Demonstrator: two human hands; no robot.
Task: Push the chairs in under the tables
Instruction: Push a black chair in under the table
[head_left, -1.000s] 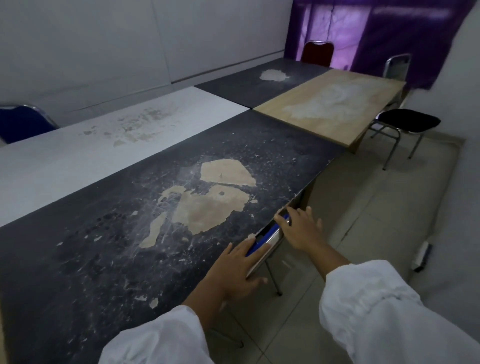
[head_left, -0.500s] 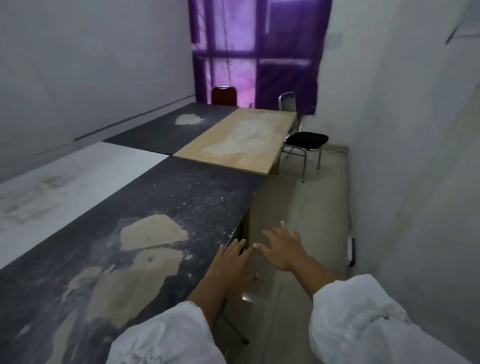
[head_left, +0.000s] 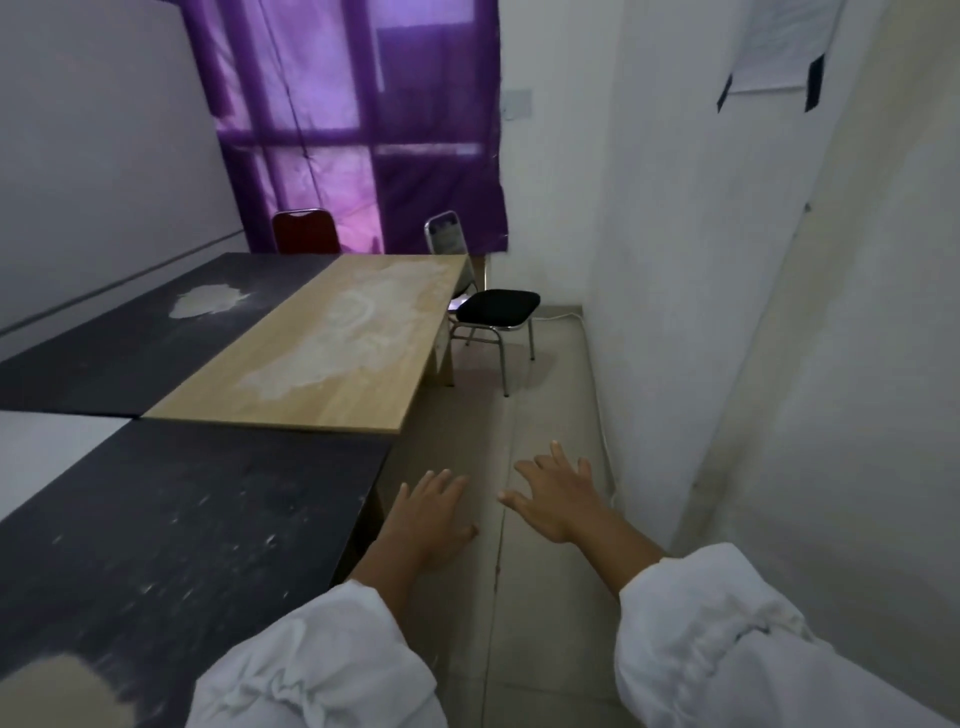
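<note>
A black-seated chair (head_left: 497, 306) with chrome legs stands pulled out beside the far right corner of the wooden table (head_left: 332, 358). A red chair back (head_left: 304, 231) shows behind the far dark table (head_left: 130, 332). The worn black table (head_left: 171, 530) lies close on my left. My left hand (head_left: 428, 519) hovers palm down just off that table's right edge, fingers spread, holding nothing. My right hand (head_left: 558, 493) is held out over the floor aisle, fingers apart and empty. The chair I was touching before is out of sight.
A white wall (head_left: 727, 312) closes the aisle on the right, with a cable (head_left: 597, 395) running along its base. A purple curtain (head_left: 363, 130) covers the window at the far end. A white table corner (head_left: 47, 447) shows at left. A tiled floor strip (head_left: 519, 415) runs ahead.
Both hands have come off the blue chair's back at the black table's edge and now hang free. My view has swung right and up toward the far end of the aisle.
</note>
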